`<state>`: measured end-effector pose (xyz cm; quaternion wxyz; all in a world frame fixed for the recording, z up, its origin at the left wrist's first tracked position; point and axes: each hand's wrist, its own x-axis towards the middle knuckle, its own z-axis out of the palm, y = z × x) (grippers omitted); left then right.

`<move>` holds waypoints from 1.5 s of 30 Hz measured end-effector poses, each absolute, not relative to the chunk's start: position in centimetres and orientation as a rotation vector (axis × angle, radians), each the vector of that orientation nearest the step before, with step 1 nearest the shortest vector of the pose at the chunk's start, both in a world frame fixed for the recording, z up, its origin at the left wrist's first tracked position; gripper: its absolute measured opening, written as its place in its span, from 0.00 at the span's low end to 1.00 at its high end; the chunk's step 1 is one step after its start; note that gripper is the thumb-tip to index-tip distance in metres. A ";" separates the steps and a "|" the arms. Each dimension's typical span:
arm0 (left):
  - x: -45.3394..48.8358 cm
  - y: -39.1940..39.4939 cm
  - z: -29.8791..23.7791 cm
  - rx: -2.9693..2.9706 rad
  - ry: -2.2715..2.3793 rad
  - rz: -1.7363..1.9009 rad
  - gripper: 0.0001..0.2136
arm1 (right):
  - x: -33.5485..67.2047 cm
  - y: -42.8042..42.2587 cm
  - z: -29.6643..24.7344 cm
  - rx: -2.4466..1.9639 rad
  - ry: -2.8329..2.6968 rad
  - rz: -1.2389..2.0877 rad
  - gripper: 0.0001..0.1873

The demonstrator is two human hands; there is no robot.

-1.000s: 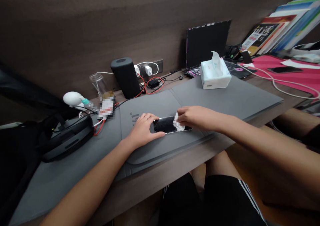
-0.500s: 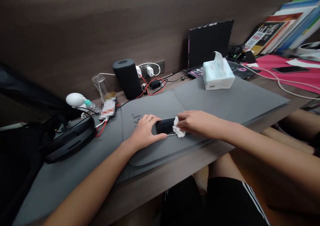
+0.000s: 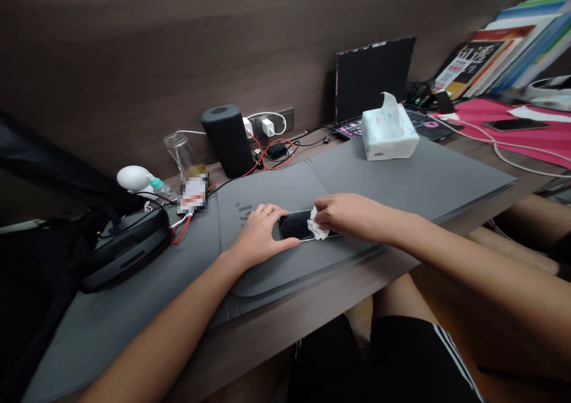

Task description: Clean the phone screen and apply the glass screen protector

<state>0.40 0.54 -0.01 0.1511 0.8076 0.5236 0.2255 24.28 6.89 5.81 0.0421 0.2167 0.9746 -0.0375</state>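
Observation:
A smartphone (image 3: 295,226) lies flat on the grey desk mat (image 3: 330,184), its dark screen facing up. My left hand (image 3: 262,231) grips its left end, thumb along the near edge and fingers at the far edge; a ring is on one finger. Pinched in my right hand (image 3: 335,214) is a crumpled white tissue (image 3: 318,229), pressed on the screen. That hand and the tissue hide the phone's right part.
A tissue pack (image 3: 389,135) stands on the mat before an open laptop (image 3: 375,81). Behind my left hand are a black speaker (image 3: 227,141), a glass jar (image 3: 179,152) and cables. A black headset-like case (image 3: 125,251) lies at left, books (image 3: 495,52) at far right.
My right hand and the tissue have shifted slightly toward the far edge of the phone. My left hand stays at the phone's left end.

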 end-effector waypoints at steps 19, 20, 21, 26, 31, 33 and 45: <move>0.4 0.5 0.1 2.333 1.489 0.634 0.23 | 29.4 6.5 5.1 0.740 3.082 -0.257 0.13; 0.4 0.5 0.1 2.333 1.488 0.631 0.24 | 29.2 6.5 5.1 0.743 3.073 -0.252 0.13; 0.4 0.5 0.1 2.335 1.487 0.629 0.24 | 28.8 6.6 5.1 0.738 3.070 -0.239 0.13; 0.4 0.4 0.1 2.347 1.491 0.627 0.23 | 23.9 6.1 4.7 0.643 3.117 -0.077 0.09; 0.4 0.4 0.2 2.347 1.479 0.625 0.22 | 20.9 4.9 3.9 0.594 3.141 0.075 0.07; 0.4 0.4 0.2 2.345 1.476 0.630 0.23 | 21.8 4.6 3.6 0.623 3.157 0.091 0.08; 0.4 0.5 0.2 2.325 1.494 0.654 0.23 | 28.1 5.7 3.8 0.980 3.149 -0.162 0.18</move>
